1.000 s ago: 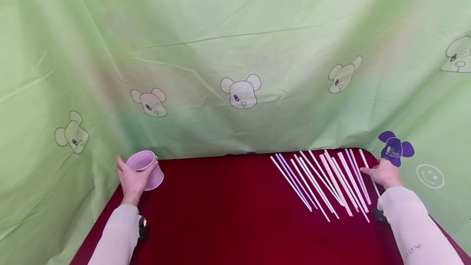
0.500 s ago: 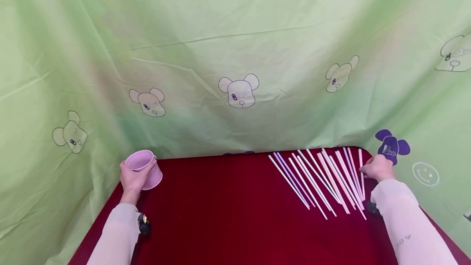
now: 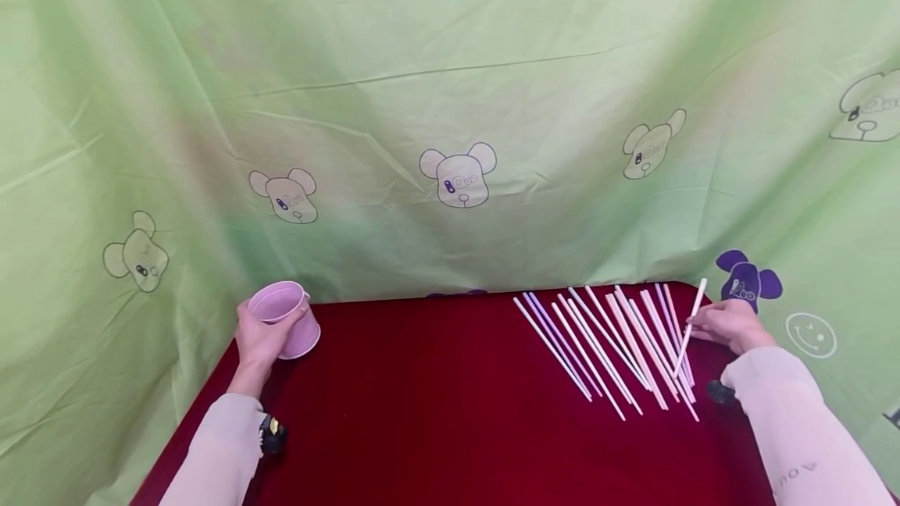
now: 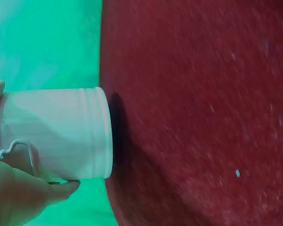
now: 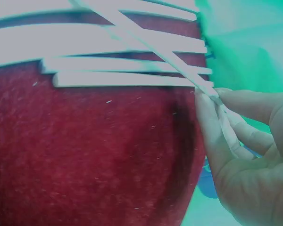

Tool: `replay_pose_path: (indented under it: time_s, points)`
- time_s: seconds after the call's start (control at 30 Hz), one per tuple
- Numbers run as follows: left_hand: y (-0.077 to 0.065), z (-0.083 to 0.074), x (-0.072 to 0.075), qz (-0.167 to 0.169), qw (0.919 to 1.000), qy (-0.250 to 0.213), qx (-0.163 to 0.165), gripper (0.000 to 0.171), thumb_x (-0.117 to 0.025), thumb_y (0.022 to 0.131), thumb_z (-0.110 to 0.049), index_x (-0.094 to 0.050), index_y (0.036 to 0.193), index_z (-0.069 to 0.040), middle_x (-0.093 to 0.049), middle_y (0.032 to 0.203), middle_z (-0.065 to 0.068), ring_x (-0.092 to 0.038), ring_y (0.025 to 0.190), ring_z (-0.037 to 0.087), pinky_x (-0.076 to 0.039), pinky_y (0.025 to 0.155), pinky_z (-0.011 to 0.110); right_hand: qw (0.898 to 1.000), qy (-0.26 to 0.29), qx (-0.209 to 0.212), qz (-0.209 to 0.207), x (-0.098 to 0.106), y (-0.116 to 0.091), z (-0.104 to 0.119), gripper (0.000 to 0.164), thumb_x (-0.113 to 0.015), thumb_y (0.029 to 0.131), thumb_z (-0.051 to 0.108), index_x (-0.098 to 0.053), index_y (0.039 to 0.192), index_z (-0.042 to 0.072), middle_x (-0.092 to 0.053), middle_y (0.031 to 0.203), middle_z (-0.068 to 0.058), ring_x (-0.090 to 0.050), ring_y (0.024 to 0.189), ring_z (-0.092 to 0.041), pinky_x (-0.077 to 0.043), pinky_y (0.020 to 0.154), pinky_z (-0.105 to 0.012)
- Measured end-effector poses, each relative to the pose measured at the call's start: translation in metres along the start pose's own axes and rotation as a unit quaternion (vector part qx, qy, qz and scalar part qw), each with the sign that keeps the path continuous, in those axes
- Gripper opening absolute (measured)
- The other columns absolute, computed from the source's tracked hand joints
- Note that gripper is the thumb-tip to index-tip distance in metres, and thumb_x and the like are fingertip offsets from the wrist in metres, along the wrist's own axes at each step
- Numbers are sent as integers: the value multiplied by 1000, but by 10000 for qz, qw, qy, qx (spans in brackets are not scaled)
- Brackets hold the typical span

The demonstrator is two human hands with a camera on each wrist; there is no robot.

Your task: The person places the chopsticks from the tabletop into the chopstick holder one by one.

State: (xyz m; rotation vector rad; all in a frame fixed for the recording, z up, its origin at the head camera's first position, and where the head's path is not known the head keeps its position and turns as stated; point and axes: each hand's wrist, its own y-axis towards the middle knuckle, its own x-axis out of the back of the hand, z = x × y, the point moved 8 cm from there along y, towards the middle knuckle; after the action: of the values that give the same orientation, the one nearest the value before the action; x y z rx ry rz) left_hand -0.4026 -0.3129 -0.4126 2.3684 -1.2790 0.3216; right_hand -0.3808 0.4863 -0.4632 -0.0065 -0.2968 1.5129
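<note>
At the back left corner my left hand (image 3: 258, 343) grips a small pink bucket (image 3: 302, 333), thumb on one side and fingers round the other. The left wrist view shows the bucket's wall (image 4: 61, 127) with a wire handle loop, its base close over the cloth and a shadow beside it. My right hand (image 3: 734, 326) pinches one pale straw (image 3: 692, 320) between thumb and finger at the back right. That straw slants across several pastel straws (image 3: 605, 334) lying side by side. In the right wrist view the held straw (image 5: 153, 47) crosses over them.
A dark red cloth (image 3: 436, 412) covers the table. Green curtain (image 3: 366, 240) with printed bear heads hangs close behind the back edge and along both sides.
My right hand has taken hold of the rightmost straw and tilted it leftward over the others. The left hand's fingers have closed round the bucket, which has shifted slightly right.
</note>
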Motion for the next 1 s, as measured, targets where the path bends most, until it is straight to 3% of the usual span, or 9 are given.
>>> replay_pose_path:
  time_s: [0.2,0.3,0.47,0.67,1.0]
  points:
    - [-18,-26,-14,310,9992,-157,-176,99,-85,64,-42,-31,137,-5,-51,125,19,-48,116,32,-40,96,43,9979,615,146,144,-8,-7,18,15,-49,89,-11,-41,102,-12,-64,78,-7,-68,73,-17,-54,77,-31]
    - [-29,-40,-24,500,9982,-234,-254,98,-85,64,-42,-32,138,-6,-52,125,18,-49,116,30,-41,95,42,9956,886,283,142,-15,-10,27,13,-49,90,-10,-41,101,-8,-64,78,-6,-68,75,-18,-54,78,-31]
    - [-51,-65,-50,946,9938,-383,-443,96,-86,64,-39,-33,137,-6,-53,124,18,-50,114,29,-42,94,43,9920,1155,503,53,-26,-15,40,12,-49,93,-6,-43,103,-11,-64,79,-5,-68,75,-19,-54,78,-31]
    - [-84,-91,-86,1618,9830,-522,-698,96,-87,61,-38,-35,135,-7,-55,120,16,-53,113,29,-45,92,43,9886,1239,858,-77,-45,-20,60,16,-53,92,-3,-47,103,-13,-65,79,-5,-67,75,-18,-54,76,-31]
    - [-136,-122,-137,2146,9667,-737,-1186,89,-88,58,-42,-43,128,-11,-60,115,12,-57,109,26,-47,88,39,9864,1028,1274,-135,-89,-35,105,26,-60,89,-1,-49,107,-16,-68,81,-9,-68,75,-18,-54,76,-31]
